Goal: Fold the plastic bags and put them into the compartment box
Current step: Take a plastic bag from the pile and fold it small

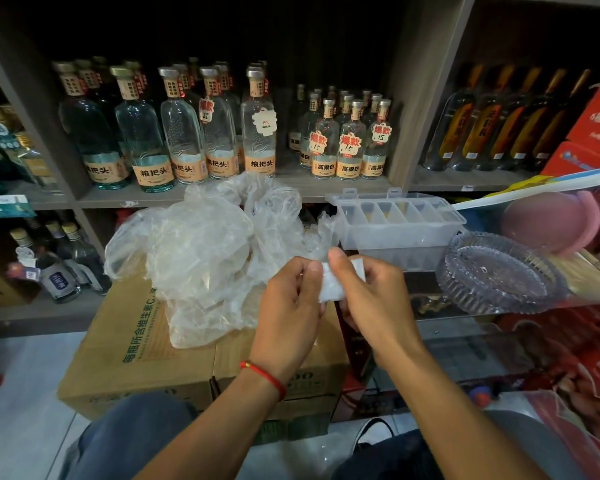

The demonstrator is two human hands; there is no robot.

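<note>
A small folded plastic bag [331, 284] is held up between both hands at the centre of the view. My left hand [290, 308] grips its left side with curled fingers. My right hand [368, 292] pinches its right side, thumb on top. Behind and to the left, a heap of crumpled clear plastic bags [205, 251] lies on a cardboard carton [125, 344]. The clear compartment box [399, 223] stands open to the upper right of my hands, its lid tipped back; what its cells hold cannot be made out.
A glass ashtray [499, 271] sits on a glass counter [465, 341] to the right, with a pink round object [551, 223] behind it. Shelves of liquor bottles [187, 133] fill the back. Red gift boxes [596, 129] stand at far right. My knees are at the bottom.
</note>
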